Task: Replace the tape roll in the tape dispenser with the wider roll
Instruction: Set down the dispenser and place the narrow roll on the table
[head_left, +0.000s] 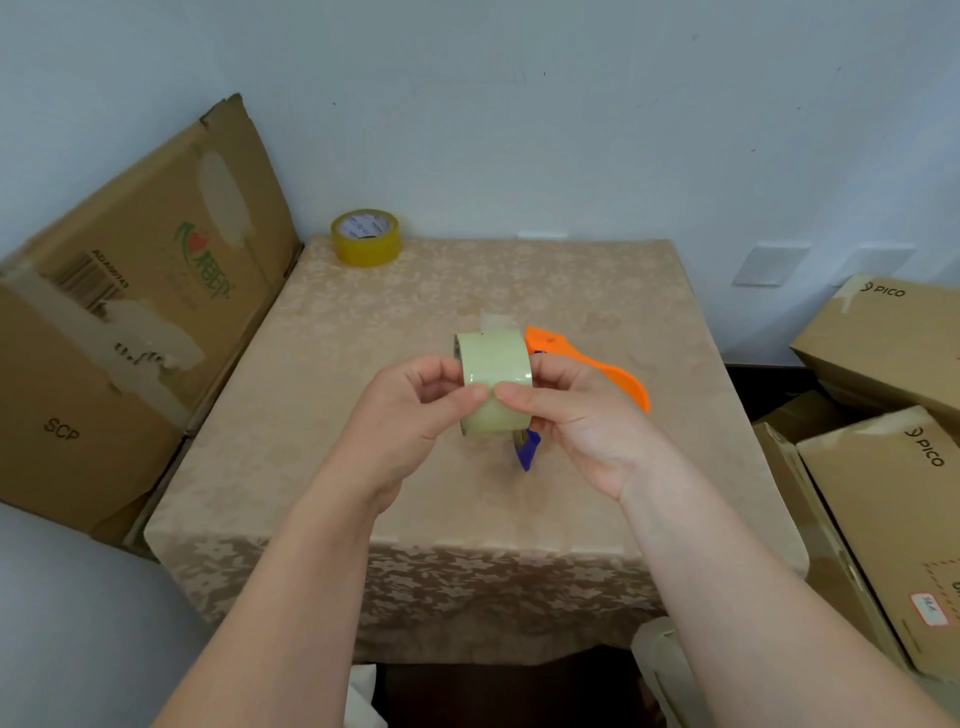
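A pale, clear-greenish tape roll (496, 366) is held above the middle of the table, its band facing me. My left hand (410, 415) grips it from the left and my right hand (576, 415) from the right, the thumbs meeting on the front of the roll. A short loose flap of tape sticks up behind the roll. The orange tape dispenser (597, 366) with a blue part (529, 449) lies on the table just behind and under my right hand, partly hidden. A yellow tape roll (367, 237) stands at the table's far left corner.
The table (363, 467) wears a beige patterned cloth. A big worn cardboard box (130, 312) leans at the left. Several PICO cardboard boxes (883, 415) are stacked at the right. A pale wall rises behind.
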